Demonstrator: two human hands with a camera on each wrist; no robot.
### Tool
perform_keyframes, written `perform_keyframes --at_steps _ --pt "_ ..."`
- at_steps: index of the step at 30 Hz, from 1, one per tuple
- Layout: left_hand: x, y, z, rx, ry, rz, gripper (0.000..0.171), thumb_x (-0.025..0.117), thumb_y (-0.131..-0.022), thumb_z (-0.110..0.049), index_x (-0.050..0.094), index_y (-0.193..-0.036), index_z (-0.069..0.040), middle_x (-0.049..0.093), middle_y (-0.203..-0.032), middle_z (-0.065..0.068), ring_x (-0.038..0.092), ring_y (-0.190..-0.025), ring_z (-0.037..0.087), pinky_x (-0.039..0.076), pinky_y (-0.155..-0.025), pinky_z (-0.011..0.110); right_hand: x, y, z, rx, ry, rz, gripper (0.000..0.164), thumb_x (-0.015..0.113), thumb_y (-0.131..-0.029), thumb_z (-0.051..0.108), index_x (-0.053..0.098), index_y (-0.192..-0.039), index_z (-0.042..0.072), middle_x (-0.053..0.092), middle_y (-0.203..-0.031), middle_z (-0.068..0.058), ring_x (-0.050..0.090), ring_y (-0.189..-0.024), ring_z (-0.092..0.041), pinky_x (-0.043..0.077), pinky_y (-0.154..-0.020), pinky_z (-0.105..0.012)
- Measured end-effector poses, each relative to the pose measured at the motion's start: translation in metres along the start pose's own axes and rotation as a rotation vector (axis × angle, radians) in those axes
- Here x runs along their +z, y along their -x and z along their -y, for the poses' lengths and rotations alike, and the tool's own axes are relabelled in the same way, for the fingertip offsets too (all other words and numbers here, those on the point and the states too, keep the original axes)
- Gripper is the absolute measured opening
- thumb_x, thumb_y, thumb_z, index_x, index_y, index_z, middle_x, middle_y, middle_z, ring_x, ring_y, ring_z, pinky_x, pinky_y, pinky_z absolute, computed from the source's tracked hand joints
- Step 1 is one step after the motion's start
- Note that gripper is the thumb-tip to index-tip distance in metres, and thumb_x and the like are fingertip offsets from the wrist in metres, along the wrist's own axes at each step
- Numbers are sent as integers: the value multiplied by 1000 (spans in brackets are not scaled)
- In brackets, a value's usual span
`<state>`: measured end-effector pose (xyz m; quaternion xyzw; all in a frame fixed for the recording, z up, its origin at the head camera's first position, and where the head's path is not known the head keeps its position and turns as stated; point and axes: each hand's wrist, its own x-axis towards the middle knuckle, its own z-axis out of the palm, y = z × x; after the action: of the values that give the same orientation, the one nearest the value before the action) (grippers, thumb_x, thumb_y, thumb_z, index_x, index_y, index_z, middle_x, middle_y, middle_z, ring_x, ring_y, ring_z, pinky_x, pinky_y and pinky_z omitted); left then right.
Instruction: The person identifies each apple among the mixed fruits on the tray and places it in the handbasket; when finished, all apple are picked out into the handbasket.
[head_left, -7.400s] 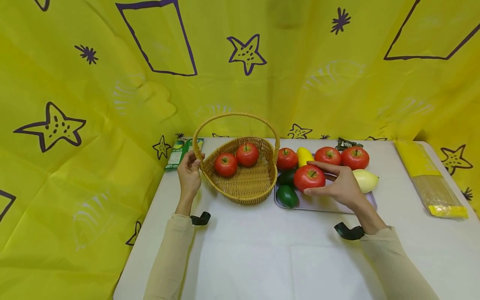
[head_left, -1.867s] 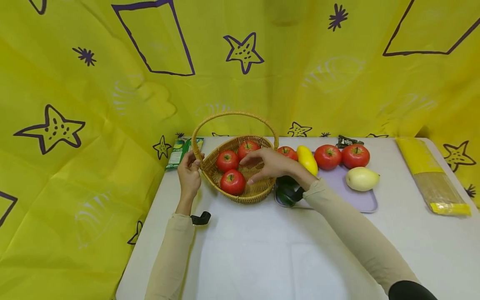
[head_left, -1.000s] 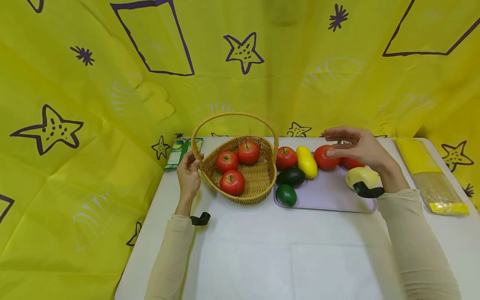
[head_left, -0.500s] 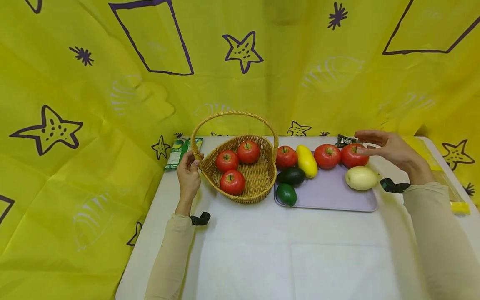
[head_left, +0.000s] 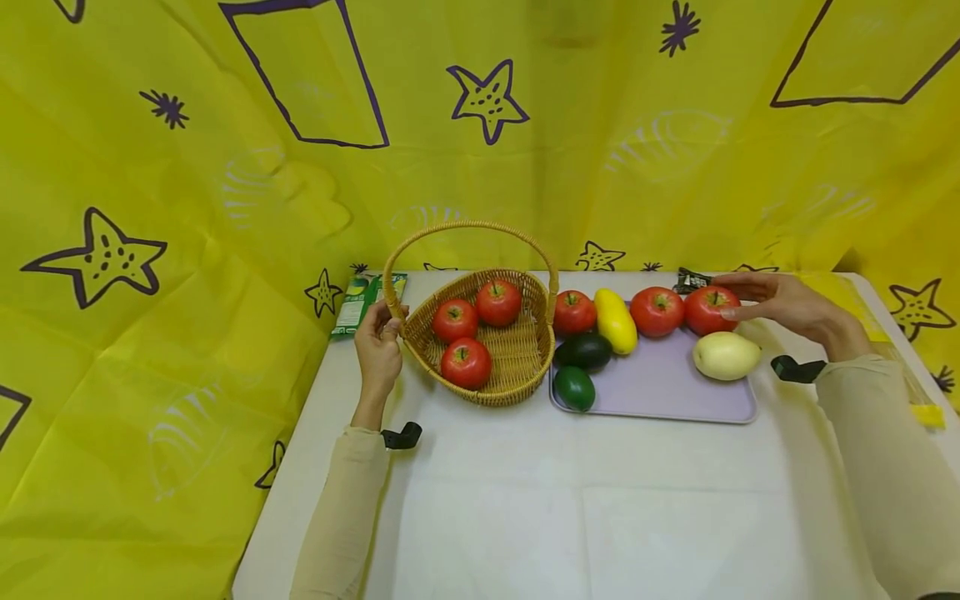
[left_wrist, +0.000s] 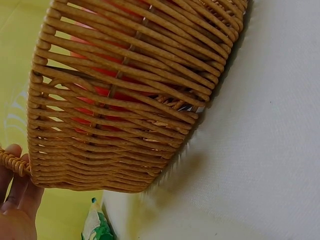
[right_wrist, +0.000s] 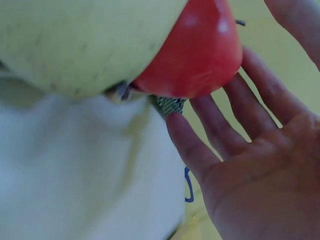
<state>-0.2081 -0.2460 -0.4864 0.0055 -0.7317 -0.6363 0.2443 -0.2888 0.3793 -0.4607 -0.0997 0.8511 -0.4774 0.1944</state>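
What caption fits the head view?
Left hand grips the basket handle; open right hand at the rightmost red fruit.

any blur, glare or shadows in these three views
Right wrist: soft overall, with pale highlights on the red fruit; left wrist: dim but clearer, the basket casting a soft shadow on the white table; head: fairly sharp, faint shadow beside the right sleeve.

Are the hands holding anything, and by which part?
The left hand grips the wicker basket by its handle, low on the left side. The right hand, fingers spread, is at the rightmost red fruit; no grip shows.
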Motion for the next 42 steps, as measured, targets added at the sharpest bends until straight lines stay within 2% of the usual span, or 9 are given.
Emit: perform_keyframes --at_steps 9,16,24,29,32,36,42 --pt "-1 -1 0 6 6 -2 30 57 -105 4 61 -133 14 71 -119 35 67 -106 21 52 -85 18 2 -3 -6 17 -28 52 73 75 -97 4 42 -162 9 57 -124 39 54 -112 19 53 -88 -14" --pt "-1 1 0 6 6 -1 29 58 -104 4 62 -132 12 71 -119 34 67 -103 10 52 -85 18 5 -7 -11 28 -31 82 68 73 -98 5 44 -158 16 53 -124 36 53 -111 16 52 -88 -13" --pt "-1 1 1 6 -3 -5 29 57 -104 6 62 -132 13 71 -118 34 67 -103 14 52 -84 17 7 -7 -12 3 -31 92 72 73 -97 2 42 -160 13 51 -126 36 51 -113 18 50 -88 -11" --pt "-1 -1 1 1 3 -3 29 57 -105 5 63 -132 10 71 -119 33 68 -104 10 53 -86 18 8 -5 -10 -37 -42 34 74 75 -94 -2 43 -160 4 57 -124 38 56 -112 16 51 -88 -11" --pt "-1 -1 2 -1 3 -2 29 56 -105 6 63 -132 10 71 -119 32 68 -105 9 53 -87 18 10 -5 -11 -51 -45 -6 74 77 -92 -4 46 -159 3 61 -123 37 59 -110 13 53 -87 -13" --pt "-1 -1 1 9 -2 0 29 56 -105 7 63 -132 11 72 -118 32 68 -104 12 53 -88 18 11 -4 -10 -22 -34 -81 73 79 -93 0 49 -159 10 63 -118 37 60 -107 11 53 -85 -13" --pt "-1 -2 3 12 -14 1 29 54 -105 8 62 -133 13 72 -118 32 68 -109 29 53 -88 18 9 2 -5 80 17 -193 78 83 -94 23 46 -163 24 52 -114 42 51 -106 13 45 -83 -7"
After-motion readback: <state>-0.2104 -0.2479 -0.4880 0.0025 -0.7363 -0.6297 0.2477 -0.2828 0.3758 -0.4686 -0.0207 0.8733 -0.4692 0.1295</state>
